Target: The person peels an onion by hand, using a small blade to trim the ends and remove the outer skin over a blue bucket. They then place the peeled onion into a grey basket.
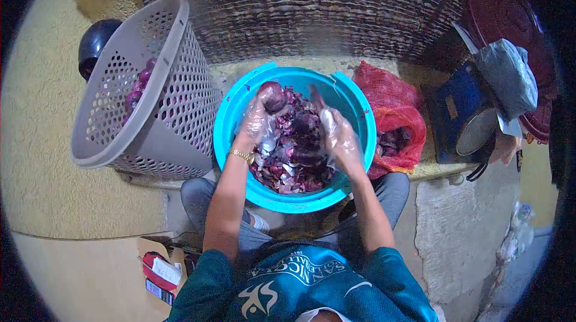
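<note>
My left hand (255, 121), in a clear plastic glove with a gold watch at the wrist, is closed around a red onion (274, 96). It is over the left side of a turquoise tub (295, 204). My right hand (343, 142), gloved too, grips a knife (326, 117) by its pale handle, with the blade pointing up and away from me. A gap separates the blade from the onion. Purple onion skins (294, 169) fill the tub's bottom below both hands.
Left of the tub, a tilted grey perforated basket (171, 124) holds several red onions (135, 95). On the right stand a red mesh sack (393, 103), open toward me, and a blue scale (459, 112) with a grey plastic bag (509, 76) above it. A woven wall (300, 16) closes the back.
</note>
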Action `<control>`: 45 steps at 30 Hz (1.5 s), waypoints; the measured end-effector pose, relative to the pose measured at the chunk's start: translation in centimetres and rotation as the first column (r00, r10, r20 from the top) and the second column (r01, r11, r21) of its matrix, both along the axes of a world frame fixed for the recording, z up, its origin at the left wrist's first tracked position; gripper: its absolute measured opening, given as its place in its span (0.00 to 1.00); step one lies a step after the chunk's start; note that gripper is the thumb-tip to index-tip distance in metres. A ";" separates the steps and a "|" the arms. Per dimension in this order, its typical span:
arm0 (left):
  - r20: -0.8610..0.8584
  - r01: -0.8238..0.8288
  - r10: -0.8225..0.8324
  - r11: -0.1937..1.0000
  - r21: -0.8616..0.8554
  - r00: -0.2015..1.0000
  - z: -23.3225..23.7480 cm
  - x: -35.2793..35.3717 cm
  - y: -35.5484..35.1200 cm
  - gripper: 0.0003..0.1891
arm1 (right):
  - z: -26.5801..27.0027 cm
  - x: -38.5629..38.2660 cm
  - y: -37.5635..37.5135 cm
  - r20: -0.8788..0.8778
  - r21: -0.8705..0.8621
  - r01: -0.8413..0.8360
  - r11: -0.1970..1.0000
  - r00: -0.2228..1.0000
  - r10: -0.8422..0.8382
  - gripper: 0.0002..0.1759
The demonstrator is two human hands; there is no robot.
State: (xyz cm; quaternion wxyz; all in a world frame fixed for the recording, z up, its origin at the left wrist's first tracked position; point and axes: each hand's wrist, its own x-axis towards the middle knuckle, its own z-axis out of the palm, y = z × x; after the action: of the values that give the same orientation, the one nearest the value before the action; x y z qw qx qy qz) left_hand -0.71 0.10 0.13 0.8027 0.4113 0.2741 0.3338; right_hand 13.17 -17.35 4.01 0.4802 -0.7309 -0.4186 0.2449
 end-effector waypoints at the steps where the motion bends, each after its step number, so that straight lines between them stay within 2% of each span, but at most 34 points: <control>1: 0.068 0.010 -0.010 1.000 0.003 0.998 -0.8 0.2 0.4 0.22 | 1.8 0.2 0.3 -0.145 -0.192 -0.015 0.981 0.989 -0.013 0.25; 2: 0.134 0.019 -0.020 1.000 0.008 0.991 -1.5 0.2 0.9 0.20 | 1.6 0.5 0.7 -0.145 -0.191 -0.017 0.981 0.989 -0.011 0.25; 3: 0.135 0.016 -0.018 1.000 0.009 0.991 -0.9 0.1 0.8 0.20 | 0.9 1.1 1.2 -0.218 -0.107 -0.054 0.993 0.976 0.030 0.25; 4: 0.062 0.060 -0.056 0.996 -0.062 0.996 -0.4 -0.1 0.6 0.20 | 0.3 1.4 1.7 -0.286 -0.021 -0.085 0.996 0.955 0.075 0.26; 5: -0.007 0.099 -0.101 0.986 -0.136 0.995 0.1 -0.2 0.4 0.21 | -0.2 1.6 2.2 -0.286 -0.020 -0.086 0.996 0.955 0.077 0.26; 6: -0.007 0.098 -0.100 0.986 -0.136 0.995 0.4 -0.1 0.1 0.21 | -0.5 1.8 2.7 -0.057 0.042 -0.046 0.998 0.997 0.048 0.26; 7: -0.028 0.059 -0.064 0.987 -0.149 0.998 0.7 0.0 -0.2 0.22 | -0.6 2.0 3.1 0.172 0.112 -0.021 0.993 0.985 0.002 0.27; 8: -0.050 0.020 -0.028 0.987 -0.161 0.998 0.9 0.1 -0.3 0.23 | -0.7 2.1 3.9 0.208 0.163 -0.004 0.987 0.978 -0.031 0.30; 9: -0.050 0.018 -0.026 0.987 -0.158 0.998 0.9 0.1 -0.1 0.23 | -0.1 2.3 4.6 0.208 0.166 -0.006 0.986 0.978 -0.029 0.30; 11: 0.102 0.153 -0.136 0.970 -0.189 0.986 0.3 0.1 0.4 0.26 | 1.4 2.8 5.9 0.362 -0.104 -0.129 0.986 0.919 0.158 0.33; 12: 0.117 0.176 -0.157 0.969 -0.173 0.981 0.1 0.3 0.5 0.27 | 1.4 3.0 6.5 0.366 -0.162 -0.125 0.979 0.913 0.178 0.36; 13: 0.116 0.174 -0.156 0.970 -0.171 0.981 0.0 0.4 0.5 0.27 | 1.4 3.1 6.9 0.366 -0.160 -0.127 0.979 0.913 0.178 0.36; 15: 0.142 0.206 -0.171 0.936 -0.285 0.975 0.0 0.3 0.3 0.28 | 1.7 3.2 7.5 0.307 -0.141 -0.163 0.976 0.931 0.200 0.36; 17: 0.107 0.206 -0.186 0.954 -0.219 0.977 0.6 -0.1 0.2 0.31 | 0.5 3.7 8.4 0.289 -0.106 -0.168 0.980 0.938 0.192 0.36; 19: 0.159 0.235 -0.196 0.929 -0.287 0.968 0.8 -0.1 0.1 0.31 | -0.3 3.8 9.0 0.477 -0.078 -0.176 0.981 0.858 0.192 0.37; 23: 0.112 0.201 -0.176 0.942 -0.268 0.978 1.6 -0.2 -0.2 0.32 | 0.5 3.2 8.8 0.439 -0.140 -0.197 0.970 0.866 0.239 0.44; 25: 0.059 0.212 -0.204 0.944 -0.252 0.977 1.3 -0.3 0.1 0.31 | 0.6 3.1 9.0 0.444 -0.170 -0.213 0.962 0.855 0.268 0.43; 29: 0.068 0.193 -0.182 0.954 -0.229 0.981 1.1 -0.1 -0.1 0.30 | 0.7 2.6 8.7 0.422 -0.184 -0.228 0.956 0.860 0.286 0.43; 31: 0.062 0.199 -0.190 0.958 -0.209 0.980 1.0 0.0 -0.1 0.29 | -0.3 2.4 9.0 0.481 -0.085 -0.175 0.981 0.855 0.195 0.35; 32: 0.062 0.198 -0.189 0.958 -0.209 0.980 1.0 0.0 -0.1 0.29 | -0.6 2.7 9.1 0.481 -0.086 -0.176 0.981 0.855 0.195 0.35; 34: 0.025 0.192 -0.191 0.965 -0.179 0.981 1.3 -0.2 -0.2 0.28 | -0.5 3.1 9.1 0.411 -0.227 -0.256 0.940 0.849 0.331 0.44; 35: 0.024 0.191 -0.190 0.965 -0.179 0.981 1.4 -0.2 -0.2 0.28 | -0.5 3.1 9.0 0.411 -0.226 -0.257 0.940 0.849 0.331 0.44; 37: 0.014 0.183 -0.184 0.966 -0.183 0.983 1.9 -0.3 -0.5 0.29 | -0.3 2.9 8.7 0.190 -0.278 -0.321 0.906 0.906 0.379 0.42; 38: 0.014 0.183 -0.183 0.966 -0.182 0.983 1.4 -0.2 -0.2 0.29 | -1.4 3.0 9.0 0.190 -0.277 -0.321 0.906 0.906 0.379 0.42; 40: 0.039 0.151 -0.147 0.978 -0.144 0.988 0.3 0.2 0.4 0.30 | -3.1 2.8 9.7 0.191 -0.043 -0.363 0.931 0.911 0.364 0.42; 41: 0.040 0.151 -0.147 0.978 -0.144 0.988 -0.3 0.2 0.6 0.30 | -3.6 3.3 9.7 0.192 -0.043 -0.363 0.931 0.911 0.364 0.42; 43: -0.182 0.033 -0.055 0.992 -0.122 0.982 -0.6 0.0 0.6 0.31 | -0.9 3.0 8.9 -0.075 -0.147 -0.249 0.957 0.968 0.240 0.42; 44: -0.181 0.031 -0.052 0.992 -0.122 0.982 -1.3 0.0 0.9 0.31 | -0.7 3.0 9.2 -0.207 -0.089 -0.194 0.977 0.963 0.173 0.44; 45: -0.158 0.018 -0.041 0.989 -0.148 0.987 -1.7 0.2 1.2 0.31 | -0.7 3.5 9.5 -0.206 -0.088 -0.197 0.976 0.963 0.176 0.44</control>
State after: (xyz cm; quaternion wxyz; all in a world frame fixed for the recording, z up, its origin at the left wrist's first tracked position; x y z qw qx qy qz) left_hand -0.55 1.28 -1.54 0.8109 0.3808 0.3554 0.2665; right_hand 16.68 -7.89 3.32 0.4539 -0.6851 -0.4221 0.3826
